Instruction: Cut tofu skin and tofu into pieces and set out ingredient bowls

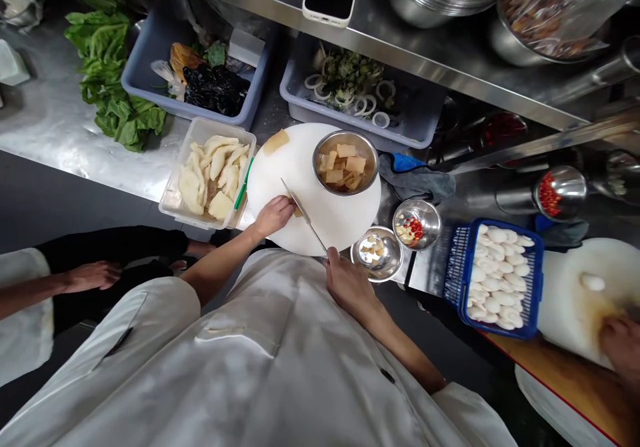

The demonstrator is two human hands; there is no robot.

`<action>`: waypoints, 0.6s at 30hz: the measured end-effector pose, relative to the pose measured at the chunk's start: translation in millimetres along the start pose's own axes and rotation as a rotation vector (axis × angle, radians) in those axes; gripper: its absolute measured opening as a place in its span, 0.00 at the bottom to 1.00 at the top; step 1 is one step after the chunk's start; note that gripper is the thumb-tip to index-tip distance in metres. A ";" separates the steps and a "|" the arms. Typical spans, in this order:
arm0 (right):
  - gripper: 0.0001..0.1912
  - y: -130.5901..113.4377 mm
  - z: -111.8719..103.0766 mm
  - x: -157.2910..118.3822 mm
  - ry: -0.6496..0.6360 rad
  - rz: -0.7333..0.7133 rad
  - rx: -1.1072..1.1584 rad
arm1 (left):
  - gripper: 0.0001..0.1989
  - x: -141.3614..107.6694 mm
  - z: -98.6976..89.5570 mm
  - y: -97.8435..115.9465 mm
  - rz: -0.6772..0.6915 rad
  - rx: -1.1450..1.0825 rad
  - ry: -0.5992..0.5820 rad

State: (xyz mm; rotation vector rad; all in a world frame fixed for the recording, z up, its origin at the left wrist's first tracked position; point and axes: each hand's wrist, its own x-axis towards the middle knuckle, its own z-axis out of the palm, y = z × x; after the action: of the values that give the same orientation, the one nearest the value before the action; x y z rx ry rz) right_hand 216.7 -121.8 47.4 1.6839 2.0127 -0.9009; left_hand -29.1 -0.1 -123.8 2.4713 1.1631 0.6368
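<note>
On the round white cutting board [273,177], the fingers of my left hand [275,215] are curled down on a small tan food piece [299,212], mostly hidden by the hand and blade. My right hand [347,284] is wrapped round the handle of a knife [303,214], its blade slanting up and left across the board, close beside my left fingertips. A steel bowl [320,167] of tan, flat-cut pieces stands on the board's upper right. Another tan slab [276,141] lies at the upper left edge.
Left of the board stands a clear tub [167,202] of pale slices, with green-leaved vegetables [107,67] beyond. Two small steel bowls [377,273] sit at the lower right. A blue basket [536,287] holds white pieces. Co-workers' hands [95,276] show at both sides. A steel shelf [425,60] overhangs the back.
</note>
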 end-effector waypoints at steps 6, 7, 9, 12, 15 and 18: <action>0.11 -3.3 15.8 38.0 0.020 -0.009 0.054 | 0.13 0.9 0.0 -2.1 0.017 -0.054 -0.002; 0.11 -0.9 22.4 44.6 0.044 -0.015 0.064 | 0.13 1.0 0.3 -2.1 0.022 -0.058 -0.004; 0.12 7.4 37.2 51.4 0.112 -0.037 0.092 | 0.13 0.7 0.0 -1.8 0.028 -0.065 -0.003; 0.13 23.9 60.1 49.1 0.277 -0.089 0.156 | 0.14 -0.6 -4.9 -3.7 -0.009 -0.077 0.050; 0.16 34.9 80.2 49.9 0.460 -0.131 0.205 | 0.14 -1.1 -17.5 -11.8 -0.099 -0.058 0.150; 0.17 36.4 95.6 63.8 0.518 -0.095 0.203 | 0.12 3.7 -33.3 -24.8 -0.199 -0.011 0.227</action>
State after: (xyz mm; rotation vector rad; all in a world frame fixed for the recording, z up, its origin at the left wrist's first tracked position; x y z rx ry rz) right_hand 226.2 -136.2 -71.9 2.1212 2.4130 -0.7758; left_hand -60.2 21.5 -106.6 2.2802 1.4623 0.8788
